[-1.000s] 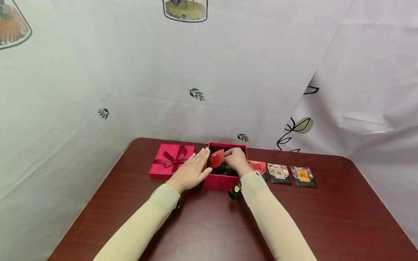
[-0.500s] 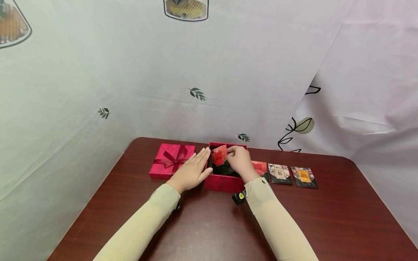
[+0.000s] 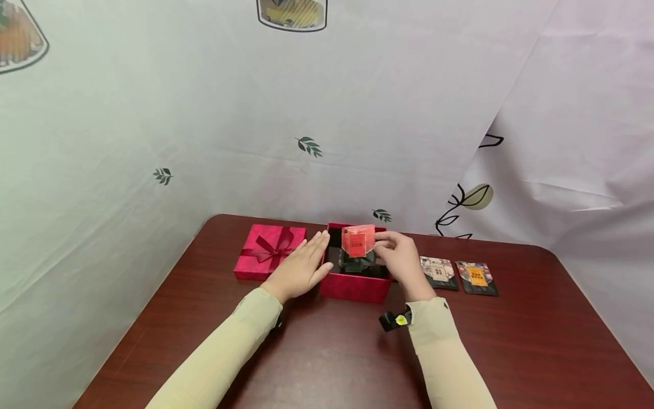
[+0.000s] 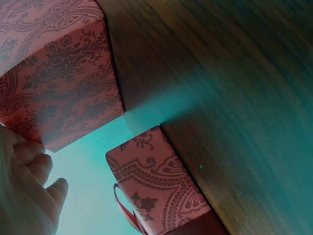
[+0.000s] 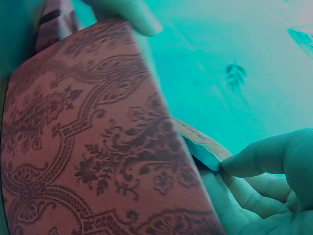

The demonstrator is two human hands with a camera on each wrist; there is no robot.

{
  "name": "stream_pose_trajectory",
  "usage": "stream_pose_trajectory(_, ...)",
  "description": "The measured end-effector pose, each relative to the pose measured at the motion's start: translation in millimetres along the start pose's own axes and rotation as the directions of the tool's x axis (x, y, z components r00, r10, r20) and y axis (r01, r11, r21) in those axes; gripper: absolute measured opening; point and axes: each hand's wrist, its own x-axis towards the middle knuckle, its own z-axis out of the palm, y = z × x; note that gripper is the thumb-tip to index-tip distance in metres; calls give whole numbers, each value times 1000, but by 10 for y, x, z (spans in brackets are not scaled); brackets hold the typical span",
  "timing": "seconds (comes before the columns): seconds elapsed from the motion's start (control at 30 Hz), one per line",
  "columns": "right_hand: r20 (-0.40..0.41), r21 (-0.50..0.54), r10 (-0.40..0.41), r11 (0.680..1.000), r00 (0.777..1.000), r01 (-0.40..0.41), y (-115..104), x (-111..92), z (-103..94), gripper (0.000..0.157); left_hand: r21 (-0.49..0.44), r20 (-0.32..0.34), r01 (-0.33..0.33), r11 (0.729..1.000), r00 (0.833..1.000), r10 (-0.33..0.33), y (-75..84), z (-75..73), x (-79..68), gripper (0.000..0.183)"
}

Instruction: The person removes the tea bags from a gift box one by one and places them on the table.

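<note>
In the head view my right hand [image 3: 401, 258] pinches the right edge of a red-and-dark flat packet [image 3: 357, 243], which stands upright at the open red gift box [image 3: 355, 287]. The right wrist view shows the packet's edge [image 5: 200, 139] between thumb and finger, just beyond the patterned box wall [image 5: 98, 132]. My left hand [image 3: 298, 264] lies with straight fingers along the box's left side. Its fingertips meet the box wall [image 4: 63, 83] in the left wrist view. The box's dark inside is partly hidden by the packet.
A red lid [image 3: 268, 253] with a ribbon bow lies left of the box. To the right lie a packet with a pale label [image 3: 438, 272] and one with an orange label [image 3: 477, 277]. A white printed curtain [image 3: 230, 113] hangs behind the brown table [image 3: 327, 363].
My right hand has moved right and drawn the packet with it, turning its front toward the head camera. It now covers the red packet lying beside the box. The left hand stays still.
</note>
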Motion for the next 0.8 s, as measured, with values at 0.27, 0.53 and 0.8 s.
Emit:
stream_pose_trajectory(0.27, 10, 238, 83, 968, 996, -83, 81, -87, -158, 28, 2, -1, -1, 1000, 1000, 1, 9, -6, 4, 72)
stream_pose_trajectory(0.53, 24, 338, 69, 938, 997, -73, 70, -194, -414, 28, 11, -10, -8, 1000, 1000, 8, -4, -2, -5, 71)
stream_pose_trajectory(0.8, 43, 387, 28, 921, 999, -42, 126, -294, -768, 13, 3, -8, -9, 1000, 1000, 9, -5, 5, -5, 72)
